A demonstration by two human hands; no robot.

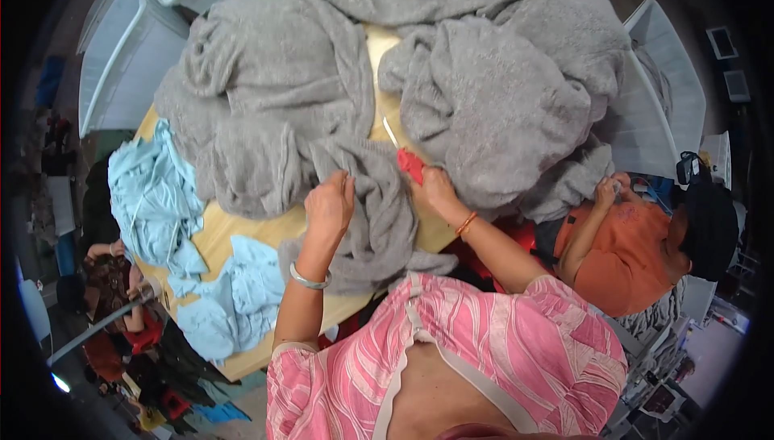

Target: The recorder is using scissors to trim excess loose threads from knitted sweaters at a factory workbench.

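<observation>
My left hand gripped a fold of the grey towel heaped on the wooden table; my right hand held red-handled scissors. The towel looked soft, bulky, floppy; best gathered at an edge.

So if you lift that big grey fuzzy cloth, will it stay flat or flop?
Probably flop: the grey cloth already lies in soft, rumpled folds and droops over the table edge. Likely heavy too, being thick and heaped. The left hand bunches it easily.
</observation>
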